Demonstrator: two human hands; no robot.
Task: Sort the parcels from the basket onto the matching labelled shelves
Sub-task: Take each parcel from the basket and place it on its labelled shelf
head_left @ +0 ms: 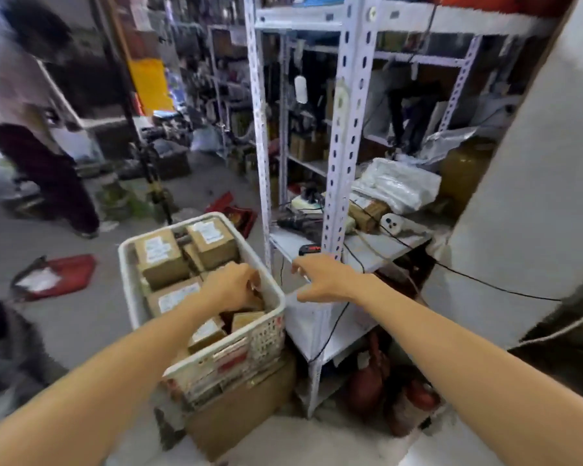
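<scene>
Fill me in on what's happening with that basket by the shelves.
A person is bent over a white basket packed with labelled cardboard parcels. It sits on a cardboard box beside a metal shelf rack. The left hand is down in the basket, fingers curled round a small parcel near the rim. The right hand is open and empty, reaching toward the rack.

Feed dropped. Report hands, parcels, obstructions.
Left hand down in white basket among cardboard parcels, grip unclear. Right hand open, empty, beside shelf rack. Cables and power strip clutter its lower shelf.
</scene>
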